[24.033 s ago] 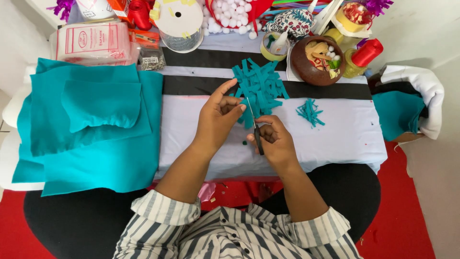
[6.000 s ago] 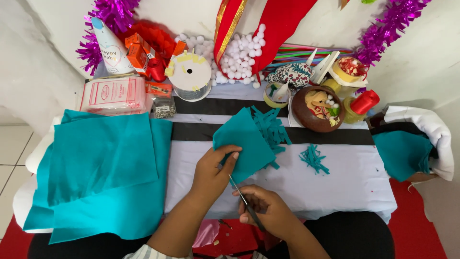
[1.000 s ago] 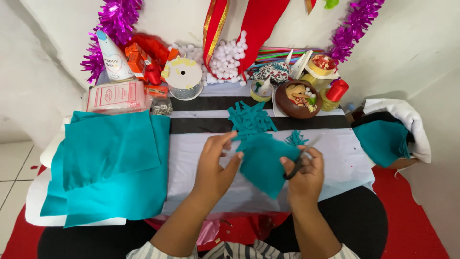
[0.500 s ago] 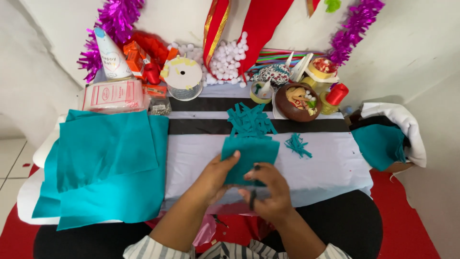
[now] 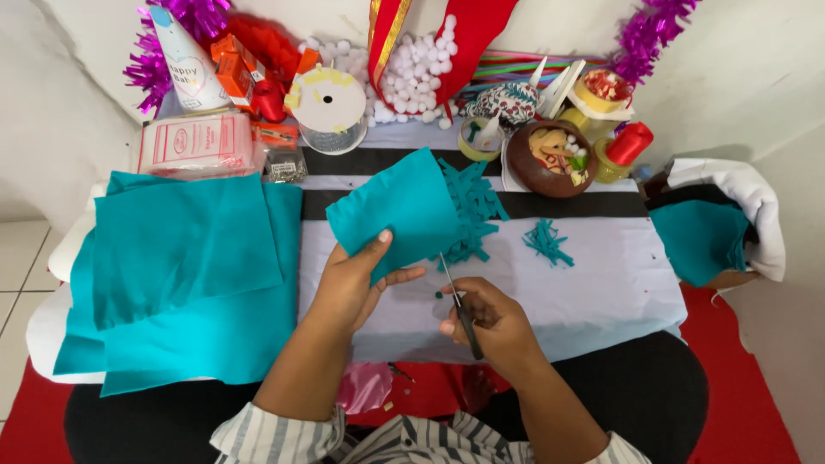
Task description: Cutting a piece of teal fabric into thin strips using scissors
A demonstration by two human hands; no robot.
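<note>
While both hands are working low over the counter, the scene is reading like this:

Left hand: the left hand (image 5: 357, 283) is pinching the lower edge of a teal felt piece (image 5: 395, 219), thumb on top and fingers curling beneath it.

Right hand: the right hand (image 5: 494, 326) is closing around the handles of a pair of scissors (image 5: 457, 308), fingers pressed together about them; the blades are pointing up toward the felt piece's lower right edge, and whether they are touching it cannot be told.

Felt piece: it is being held tilted just above the counter, between the two hands and the black stripe, partly covering a heap of teal felt fringe (image 5: 474, 210).

Counter: the counter (image 5: 601, 292) is wearing a pale lilac cloth with a black stripe running across it.

Scraps: a small bunch of teal felt strips (image 5: 547, 242) is lying on the cloth, to the right of the fringe heap and apart from it.

Left side: a stack of large teal felt sheets (image 5: 185, 275) is hanging over the counter's left edge.

Far edge: a brown bowl (image 5: 550, 159) of small bits, a red spool (image 5: 629, 143), a ribbon reel (image 5: 326, 101), a pink packet (image 5: 198, 142), a pile of white pompoms (image 5: 412, 77), a party cone hat (image 5: 185, 60) and purple tinsel (image 5: 640, 39) are crowding the back.

Right side: another folded teal felt (image 5: 700, 241) is resting on a white cloth (image 5: 748, 193).
</note>
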